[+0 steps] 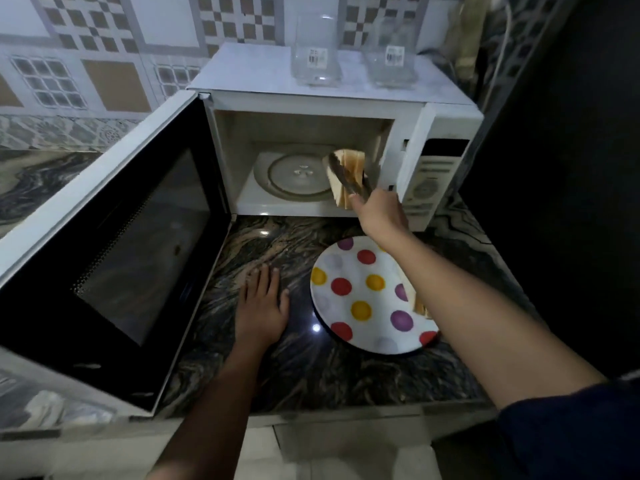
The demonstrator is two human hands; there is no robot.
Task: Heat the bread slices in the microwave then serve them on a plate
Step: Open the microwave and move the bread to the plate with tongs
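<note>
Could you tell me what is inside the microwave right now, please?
Inside the open microwave, only the bare glass turntable shows. The right hand holds tongs gripping bread slices at its mouth, hiding the cavity's right corner.

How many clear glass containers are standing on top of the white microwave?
2. One clear glass container stands left of centre on the white microwave, the other to its right, both near the front edge. No others visible.

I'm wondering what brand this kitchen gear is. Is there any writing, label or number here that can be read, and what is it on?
No text is legible.
Left glass container: white barcode sticker, too blurred to read.
Right glass container: similar sticker, blurred.
Microwave control panel: markings too small and blurred to read.
Plate: coloured dots only.
</note>
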